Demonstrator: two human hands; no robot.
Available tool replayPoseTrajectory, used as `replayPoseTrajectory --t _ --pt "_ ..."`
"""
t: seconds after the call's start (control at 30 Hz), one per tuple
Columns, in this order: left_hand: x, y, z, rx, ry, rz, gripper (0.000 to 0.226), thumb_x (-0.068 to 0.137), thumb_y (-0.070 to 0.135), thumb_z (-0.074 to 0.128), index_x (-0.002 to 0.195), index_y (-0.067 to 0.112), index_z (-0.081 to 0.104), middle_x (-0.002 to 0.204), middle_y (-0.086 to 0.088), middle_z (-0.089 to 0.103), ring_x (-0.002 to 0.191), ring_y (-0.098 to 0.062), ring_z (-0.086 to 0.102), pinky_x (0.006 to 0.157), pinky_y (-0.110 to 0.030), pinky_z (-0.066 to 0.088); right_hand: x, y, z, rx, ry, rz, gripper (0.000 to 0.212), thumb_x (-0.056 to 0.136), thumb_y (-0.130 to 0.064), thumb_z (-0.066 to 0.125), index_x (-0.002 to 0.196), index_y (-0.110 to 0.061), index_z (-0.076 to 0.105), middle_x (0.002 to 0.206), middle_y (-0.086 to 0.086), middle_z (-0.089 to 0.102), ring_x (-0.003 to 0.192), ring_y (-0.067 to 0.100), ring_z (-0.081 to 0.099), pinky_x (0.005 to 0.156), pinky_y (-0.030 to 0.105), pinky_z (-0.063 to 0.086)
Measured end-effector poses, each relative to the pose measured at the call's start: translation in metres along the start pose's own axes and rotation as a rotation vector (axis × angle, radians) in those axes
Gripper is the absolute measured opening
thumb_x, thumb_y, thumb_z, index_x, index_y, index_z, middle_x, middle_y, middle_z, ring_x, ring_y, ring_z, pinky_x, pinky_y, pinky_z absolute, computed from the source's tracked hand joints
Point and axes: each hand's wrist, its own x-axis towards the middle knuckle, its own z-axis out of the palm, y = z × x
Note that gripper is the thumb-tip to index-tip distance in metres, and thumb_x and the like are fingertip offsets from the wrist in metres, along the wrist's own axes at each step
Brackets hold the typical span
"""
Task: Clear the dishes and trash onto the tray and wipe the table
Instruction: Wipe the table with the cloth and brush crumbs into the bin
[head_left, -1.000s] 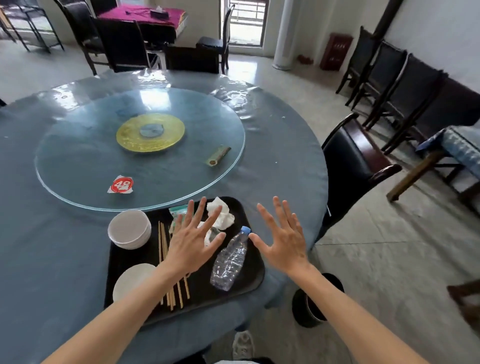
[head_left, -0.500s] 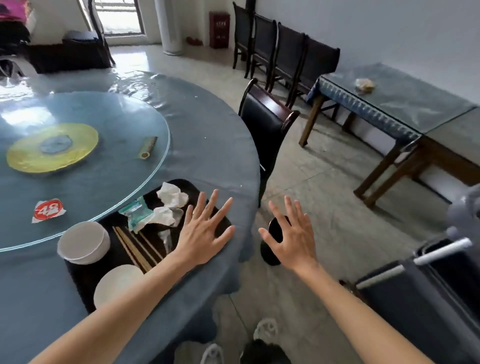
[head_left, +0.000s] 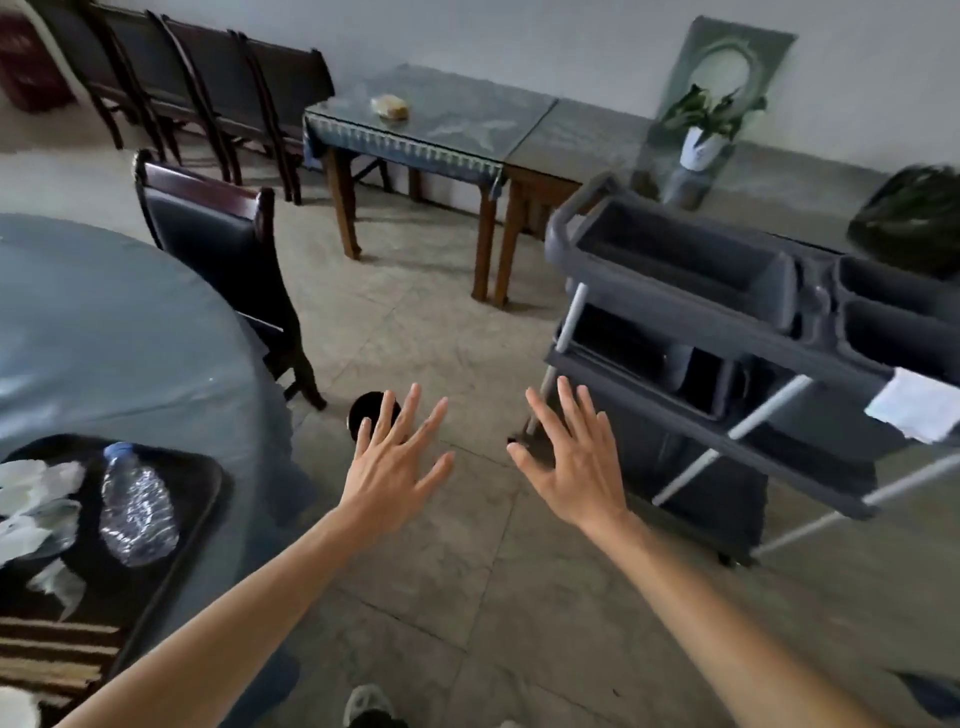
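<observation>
We hold both hands, left hand (head_left: 397, 470) and right hand (head_left: 574, 462), spread, gripping nothing, mid-frame over the floor; tray (head_left: 171, 525) lower left.

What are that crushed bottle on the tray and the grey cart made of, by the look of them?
The bottle looks like thin clear plastic: see-through, crinkled, glinting, with a blue cap. The tray under it seems dark matte plastic. The cart appears to be moulded grey plastic shelves on pale, probably metal, posts.

A restaurant dining room: a round cloth-covered banquet table (head_left: 104, 338) near left, stacked dark chairs (head_left: 197, 88) far left, a grey bussing cart (head_left: 727, 332) (three-tiered) right.
</observation>
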Motion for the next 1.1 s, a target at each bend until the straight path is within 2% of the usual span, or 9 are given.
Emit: replayPoseTrajectory --t 0.13,0.23,0.37,0.5,0.6,0.73,0.83,0.97,1.1 --pt "0.026 0.080 0.037 -0.005 -0.076 0.160 0.074 0.089 0.074 0.018 0.156 0.053 -0.005 0.167 0.011 -0.021 0.152 -0.022 -0.025 0.124 -0.053 0.003 -0.054 0.078 -0.036 -0.049 0.050 0.167 0.074 0.097 -0.075 0.032 0.162 -0.042 0.024 0.174 0.003 0.009 0.161 0.028 0.004 0.125 0.054 0.018" --pt "0.037 0.137 0.059 -0.037 -0.113 0.251 0.072 0.089 0.075 0.016 0.154 0.056 -0.008 0.167 0.012 -0.022 0.152 -0.023 -0.025 0.124 -0.051 0.000 -0.090 0.135 -0.056 -0.086 0.100 0.269 0.073 0.097 -0.075 0.033 0.162 -0.041 0.027 0.173 0.005 0.017 0.160 0.030 0.011 0.123 0.055 0.024" --pt "0.049 0.198 0.088 -0.028 -0.181 0.364 0.070 0.090 0.075 0.013 0.153 0.057 -0.012 0.165 0.014 -0.026 0.153 -0.023 -0.025 0.124 -0.050 -0.003 -0.129 0.188 -0.078 -0.081 0.146 0.443 0.073 0.096 -0.075 0.032 0.162 -0.043 0.026 0.173 0.003 0.018 0.160 0.028 0.011 0.124 0.054 0.024" --pt "0.079 0.252 0.116 -0.011 -0.232 0.444 0.071 0.089 0.074 0.014 0.154 0.056 -0.010 0.166 0.014 -0.024 0.153 -0.023 -0.024 0.124 -0.050 -0.002 -0.163 0.234 -0.096 -0.090 0.199 0.532 0.071 0.099 -0.073 0.033 0.162 -0.041 0.027 0.171 0.006 0.021 0.159 0.030 0.014 0.123 0.056 0.029" --pt "0.107 0.299 0.137 -0.013 -0.252 0.494 0.074 0.087 0.073 0.012 0.156 0.053 -0.007 0.167 0.014 -0.022 0.154 -0.024 -0.021 0.124 -0.050 -0.001 -0.179 0.274 -0.109 -0.075 0.184 0.597 0.070 0.100 -0.073 0.030 0.163 -0.043 0.021 0.173 0.003 0.013 0.161 0.026 0.004 0.126 0.054 0.022" --pt "0.147 0.360 0.168 -0.032 -0.276 0.551 0.075 0.087 0.072 0.013 0.157 0.051 -0.004 0.166 0.015 -0.023 0.154 -0.023 -0.023 0.124 -0.049 -0.003 -0.181 0.333 -0.124 -0.064 0.191 0.677 0.071 0.098 -0.075 0.024 0.163 -0.047 0.013 0.175 -0.003 0.002 0.160 0.020 -0.008 0.128 0.050 0.015" --pt "0.187 0.404 0.200 -0.061 -0.293 0.579 0.070 0.096 0.065 0.025 0.157 0.050 -0.004 0.166 0.017 -0.022 0.154 -0.022 -0.023 0.125 -0.051 0.000 -0.167 0.386 -0.137 -0.032 0.195 0.712 0.072 0.097 -0.076 0.021 0.162 -0.049 0.008 0.174 -0.006 -0.005 0.157 0.014 -0.017 0.127 0.046 0.009" --pt "0.234 0.460 0.235 -0.124 -0.339 0.555 0.071 0.097 0.064 0.028 0.158 0.049 -0.004 0.167 0.017 -0.020 0.154 -0.021 -0.021 0.125 -0.050 0.001 -0.143 0.449 -0.152 0.025 0.192 0.774 0.070 0.097 -0.075 0.023 0.162 -0.050 0.010 0.174 -0.004 -0.001 0.159 0.018 -0.011 0.126 0.048 0.012" --pt "0.273 0.507 0.257 -0.220 -0.388 0.558 0.071 0.102 0.052 0.040 0.158 0.049 -0.004 0.166 0.018 -0.019 0.154 -0.019 -0.022 0.126 -0.048 0.001 -0.119 0.501 -0.165 0.142 0.168 0.806 0.071 0.097 -0.075 0.025 0.161 -0.050 0.008 0.174 -0.005 -0.002 0.159 0.017 -0.012 0.127 0.050 0.012"
